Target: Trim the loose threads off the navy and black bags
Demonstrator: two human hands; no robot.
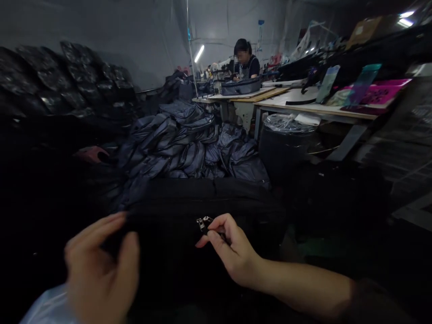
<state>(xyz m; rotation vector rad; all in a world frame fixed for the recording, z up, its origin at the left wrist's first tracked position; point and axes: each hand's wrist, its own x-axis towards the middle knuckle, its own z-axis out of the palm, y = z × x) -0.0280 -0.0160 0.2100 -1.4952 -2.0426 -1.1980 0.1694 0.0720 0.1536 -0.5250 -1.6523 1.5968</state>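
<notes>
A black bag [189,198] lies in front of me, low in the head view. My left hand [101,265] grips its left edge between thumb and fingers. My right hand [229,245] pinches the metal zipper pulls [203,222] on the bag's front. Both hands are closed on the bag. The bag's lower part is lost in shadow.
A heap of dark grey bags [189,144] rises behind the black one. Stacked black bags [60,81] line the left wall. A black bin [286,144] stands under a long table [303,105]. A person [245,63] sits at the far end by a sewing machine.
</notes>
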